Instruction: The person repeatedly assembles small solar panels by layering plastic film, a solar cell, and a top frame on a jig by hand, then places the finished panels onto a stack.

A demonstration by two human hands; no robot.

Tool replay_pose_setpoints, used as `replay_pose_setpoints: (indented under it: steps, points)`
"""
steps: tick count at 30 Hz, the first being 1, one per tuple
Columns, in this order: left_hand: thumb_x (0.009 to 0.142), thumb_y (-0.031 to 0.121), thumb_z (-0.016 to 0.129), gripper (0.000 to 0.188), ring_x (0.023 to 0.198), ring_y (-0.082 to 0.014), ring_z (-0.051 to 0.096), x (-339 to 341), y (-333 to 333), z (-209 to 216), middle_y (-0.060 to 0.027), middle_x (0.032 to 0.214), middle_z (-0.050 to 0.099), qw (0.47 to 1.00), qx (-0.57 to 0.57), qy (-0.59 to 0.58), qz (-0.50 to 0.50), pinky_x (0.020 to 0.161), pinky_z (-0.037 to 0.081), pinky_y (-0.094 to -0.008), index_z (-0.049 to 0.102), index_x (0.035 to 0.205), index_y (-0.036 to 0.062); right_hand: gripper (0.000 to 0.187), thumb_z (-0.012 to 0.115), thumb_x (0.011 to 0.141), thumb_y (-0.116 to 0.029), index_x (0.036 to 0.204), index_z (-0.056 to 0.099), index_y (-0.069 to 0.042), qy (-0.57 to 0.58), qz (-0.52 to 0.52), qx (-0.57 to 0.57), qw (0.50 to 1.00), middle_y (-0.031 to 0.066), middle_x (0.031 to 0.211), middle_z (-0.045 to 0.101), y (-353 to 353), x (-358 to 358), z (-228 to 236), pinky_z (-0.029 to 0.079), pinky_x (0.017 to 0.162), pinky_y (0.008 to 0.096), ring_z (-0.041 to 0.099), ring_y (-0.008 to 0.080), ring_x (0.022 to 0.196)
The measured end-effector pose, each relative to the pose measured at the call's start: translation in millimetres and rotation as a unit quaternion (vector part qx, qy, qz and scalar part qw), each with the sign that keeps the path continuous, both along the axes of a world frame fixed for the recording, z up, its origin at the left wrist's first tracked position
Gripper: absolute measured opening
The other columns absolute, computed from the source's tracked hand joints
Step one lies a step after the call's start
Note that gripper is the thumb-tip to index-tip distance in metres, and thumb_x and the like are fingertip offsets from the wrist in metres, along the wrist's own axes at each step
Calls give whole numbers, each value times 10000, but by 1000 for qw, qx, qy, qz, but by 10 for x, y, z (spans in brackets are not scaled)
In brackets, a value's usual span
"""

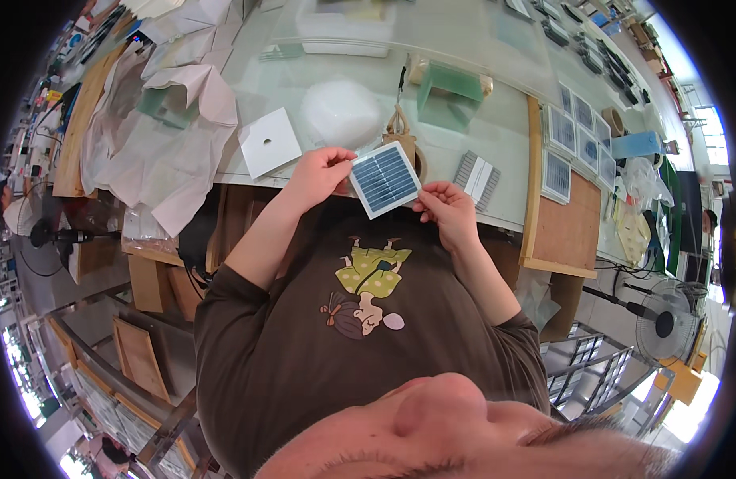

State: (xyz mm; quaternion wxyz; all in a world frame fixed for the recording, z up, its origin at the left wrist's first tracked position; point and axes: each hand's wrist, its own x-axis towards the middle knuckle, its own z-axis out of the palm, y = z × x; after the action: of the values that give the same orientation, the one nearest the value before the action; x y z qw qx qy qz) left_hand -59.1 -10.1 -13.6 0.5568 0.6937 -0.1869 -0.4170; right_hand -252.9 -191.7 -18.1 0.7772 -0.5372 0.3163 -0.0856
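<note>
A small solar panel (384, 180), square, with dark blue cells and a white border, is held above the table's near edge, slightly tilted. My left hand (321, 176) pinches its upper left side between thumb and fingers. At its right corner my right hand (448, 209) grips it the same way. Just behind the panel are a tan roll (420, 164), partly hidden, and a wooden-looking tool (398, 121). A white square plate (269, 143) with a small central hole lies near my left hand. Beyond my right hand sit grey striped strips (477, 180).
Behind are a rounded white translucent bundle (341, 113) and a stack of greenish glass (448, 97). Crumpled white paper (176, 152) covers the left side. At right, several solar panels (561, 132) lie on a wooden board (567, 231), near a blue container (635, 145). A fan (663, 323) stands farther right.
</note>
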Motion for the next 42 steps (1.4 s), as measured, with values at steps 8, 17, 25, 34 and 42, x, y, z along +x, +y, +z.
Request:
replay_pose_setpoints:
  steps: [8, 17, 25, 34, 42]
  points:
    - [898, 105, 569, 217, 732, -117, 644, 87, -154, 57, -70, 872, 662, 999, -15, -25, -20, 640, 555, -265, 623, 1055, -34, 146, 593, 886, -27, 1023, 562, 13, -12, 11, 39, 999, 88, 846, 660, -82, -19, -15, 505, 542, 225, 663, 155, 730]
    - [907, 91, 579, 203, 733, -110, 644, 126, -208, 50, -70, 883, 666, 1000, -4, -17, -24, 662, 551, -255, 630, 1063, -29, 240, 571, 862, -10, 1091, 511, 23, 28, 94, 4, 995, 90, 862, 650, -174, 55, 146, 547, 594, 255, 661, 162, 744]
    - [900, 80, 585, 206, 739, -124, 651, 122, -225, 47, -86, 875, 666, 1000, -3, -19, -23, 672, 566, -272, 626, 1061, -42, 269, 579, 843, 4, 1094, 481, 1, 54, 126, -20, 990, 76, 807, 639, -186, 81, 203, 556, 596, 263, 666, 168, 722]
    - [883, 95, 595, 207, 692, -125, 656, 128, -218, 18, -92, 833, 671, 999, -12, -40, -19, 639, 562, -261, 645, 1020, -52, 276, 562, 780, 34, 1038, 470, 6, 83, 115, -131, 981, 52, 738, 600, -102, 138, 255, 541, 574, 257, 633, 131, 641]
    - [899, 88, 597, 204, 736, -120, 649, 141, -220, 48, -85, 875, 668, 999, 6, -43, -33, 688, 559, -260, 632, 1051, -42, 267, 572, 759, 39, 1007, 477, 18, 96, 127, -216, 963, 56, 721, 598, -84, 156, 260, 524, 558, 237, 603, 101, 618]
